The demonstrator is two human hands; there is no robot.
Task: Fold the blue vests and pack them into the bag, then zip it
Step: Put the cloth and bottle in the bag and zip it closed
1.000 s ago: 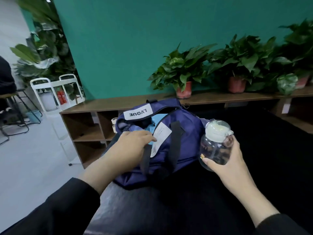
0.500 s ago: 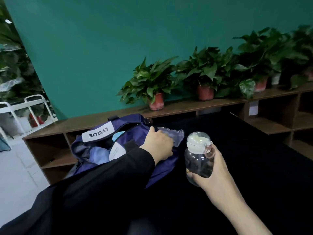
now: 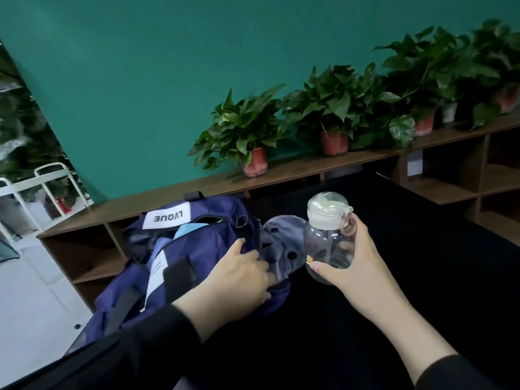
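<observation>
On the black table (image 3: 394,277), before a teal wall (image 3: 140,80) and a wooden shelf (image 3: 295,170) of potted plants (image 3: 247,130), the navy bag (image 3: 202,249) lies unzipped. Your left hand (image 3: 239,280) pinches its mesh side pocket (image 3: 281,246). Your right hand (image 3: 349,266) grips a clear bottle (image 3: 327,235) just beside it.

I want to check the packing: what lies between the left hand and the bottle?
In the head view, a pale mesh side pocket of the navy bag lies between the left hand and the clear bottle.
</observation>
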